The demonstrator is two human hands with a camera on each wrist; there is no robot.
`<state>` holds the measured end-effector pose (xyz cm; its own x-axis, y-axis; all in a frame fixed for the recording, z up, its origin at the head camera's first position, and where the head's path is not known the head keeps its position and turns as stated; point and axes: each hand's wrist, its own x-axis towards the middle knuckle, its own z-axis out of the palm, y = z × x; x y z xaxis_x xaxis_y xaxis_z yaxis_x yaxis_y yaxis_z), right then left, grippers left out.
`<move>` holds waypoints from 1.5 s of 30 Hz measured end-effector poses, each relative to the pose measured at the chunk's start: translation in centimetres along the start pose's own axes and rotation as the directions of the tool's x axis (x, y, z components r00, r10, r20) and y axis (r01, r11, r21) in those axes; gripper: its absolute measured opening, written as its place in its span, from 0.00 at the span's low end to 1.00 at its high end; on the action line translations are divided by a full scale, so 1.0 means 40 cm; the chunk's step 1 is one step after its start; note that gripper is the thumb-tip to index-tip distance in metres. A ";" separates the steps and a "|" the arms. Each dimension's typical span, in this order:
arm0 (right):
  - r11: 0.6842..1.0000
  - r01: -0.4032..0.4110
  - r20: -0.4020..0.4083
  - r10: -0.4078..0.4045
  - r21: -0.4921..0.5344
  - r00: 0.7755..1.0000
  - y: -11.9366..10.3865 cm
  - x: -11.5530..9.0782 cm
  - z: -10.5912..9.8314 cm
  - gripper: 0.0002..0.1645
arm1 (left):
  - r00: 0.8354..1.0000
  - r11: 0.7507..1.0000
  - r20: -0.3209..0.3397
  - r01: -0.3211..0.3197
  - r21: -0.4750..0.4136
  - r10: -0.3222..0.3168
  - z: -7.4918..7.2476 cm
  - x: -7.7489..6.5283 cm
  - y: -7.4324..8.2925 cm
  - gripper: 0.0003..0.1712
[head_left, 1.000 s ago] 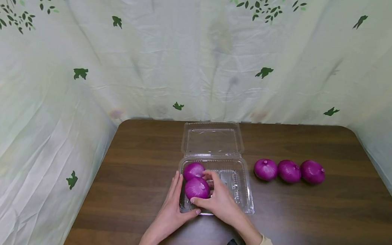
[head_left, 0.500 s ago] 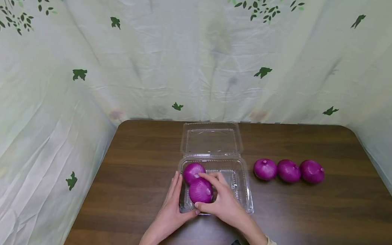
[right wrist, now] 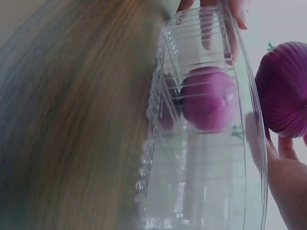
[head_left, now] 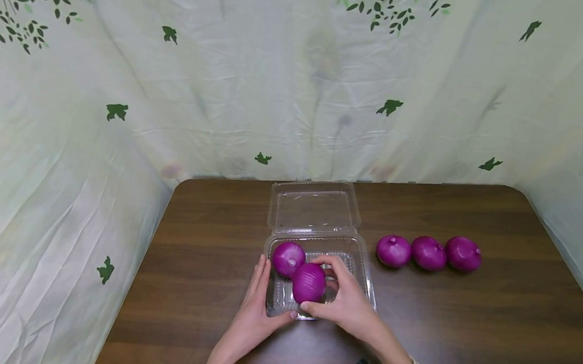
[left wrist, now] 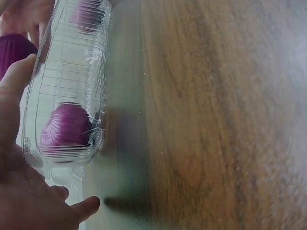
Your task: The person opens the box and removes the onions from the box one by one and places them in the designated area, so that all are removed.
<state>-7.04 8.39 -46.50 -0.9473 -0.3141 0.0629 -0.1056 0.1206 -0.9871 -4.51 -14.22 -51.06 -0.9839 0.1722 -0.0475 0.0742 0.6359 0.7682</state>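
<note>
A clear plastic clamshell container [head_left: 336, 304] lies with its lid [head_left: 317, 208] folded back. One purple onion [head_left: 288, 258] sits in its far left corner; the left wrist view shows this onion [left wrist: 67, 127] through the wall. My right hand [head_left: 346, 302] grips a second purple onion [head_left: 308, 284] between thumb and fingers. That held onion [right wrist: 288, 91] is above the container's rim in the right wrist view. My left hand [head_left: 255, 310] rests against the container's near left corner, straight fingers along the left side and thumb at the front edge.
Three more purple onions stand in a row on the brown wooden table [head_left: 463, 326] right of the container: a left one [head_left: 393, 251], a middle one [head_left: 428, 253] and a right one [head_left: 463, 254]. A pale leaf-printed curtain [head_left: 297, 93] hangs behind the table.
My right hand has moved right with the gripped onion, from the container's left side towards its middle. More of the other onion shows now. My left hand has stayed in place.
</note>
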 end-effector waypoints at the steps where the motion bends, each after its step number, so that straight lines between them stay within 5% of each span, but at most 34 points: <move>1: 1.000 0.007 0.001 -0.007 0.008 1.000 0.007 -0.001 -0.004 0.45 | 1.000 1.000 0.000 0.000 0.000 0.000 0.000 0.000 0.000 0.71; 9: 0.999 0.027 -0.024 -0.027 -0.022 0.999 -0.044 -0.022 -0.031 0.43 | 1.000 1.000 -0.001 0.007 -0.012 -0.007 -0.002 0.000 0.002 0.71; 14: 0.993 0.111 -0.051 -0.113 -0.043 0.992 -0.060 -0.034 -0.046 0.43 | 1.000 1.000 -0.009 -0.003 -0.008 0.003 -0.001 -0.001 0.002 0.70; 18: 0.987 0.158 -0.062 -0.161 -0.039 0.985 -0.039 -0.040 -0.062 0.44 | 1.000 1.000 -0.012 -0.014 -0.011 0.014 -0.002 -0.003 0.001 0.70; 25: 0.992 0.123 -0.087 -0.126 -0.036 0.988 0.022 -0.049 -0.098 0.48 | 1.000 1.000 -0.011 -0.014 -0.010 0.014 -0.003 -0.003 0.001 0.70; 34: 0.990 0.076 -0.086 -0.086 -0.118 0.993 0.020 -0.074 -0.148 0.48 | 1.000 1.000 -0.007 -0.010 -0.014 0.010 -0.005 -0.003 0.006 0.70; 45: 0.978 0.137 -0.053 -0.147 -0.155 0.988 0.046 -0.103 -0.188 0.44 | 1.000 1.000 -0.004 -0.001 -0.010 0.001 -0.005 -0.004 0.007 0.71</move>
<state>-5.61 16.97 -47.48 -0.9363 -0.2777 0.2148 -0.2799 0.2210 -0.9343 -4.38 -14.19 -50.71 -0.9845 0.1697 -0.0446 0.0732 0.6282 0.7746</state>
